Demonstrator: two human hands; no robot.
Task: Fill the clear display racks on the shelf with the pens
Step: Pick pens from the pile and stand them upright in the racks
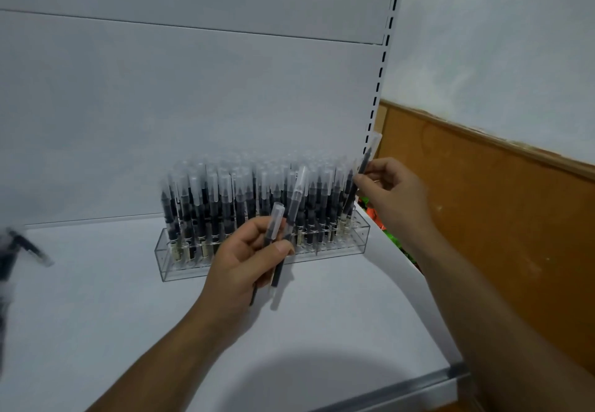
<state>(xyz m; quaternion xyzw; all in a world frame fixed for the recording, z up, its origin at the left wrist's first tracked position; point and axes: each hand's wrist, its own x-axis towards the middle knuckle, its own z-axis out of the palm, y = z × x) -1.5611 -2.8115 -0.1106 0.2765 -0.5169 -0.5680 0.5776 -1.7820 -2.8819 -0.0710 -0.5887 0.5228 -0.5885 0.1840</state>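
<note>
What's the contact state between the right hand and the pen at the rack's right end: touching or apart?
Touching. The head view shows the right hand pinching the pen between thumb and fingers at the clear rack's right end.

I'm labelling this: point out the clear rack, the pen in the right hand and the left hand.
clear rack (pixel 186 266): head view, front wall.
pen in the right hand (pixel 370 150): head view, capped end.
left hand (pixel 244 260): head view, its middle.

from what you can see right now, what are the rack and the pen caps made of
Rack: clear, glossy hard plastic, probably acrylic; the pens show through its walls. Pen caps: frosted, translucent plastic, it seems; dark tips show dimly through them.
</note>
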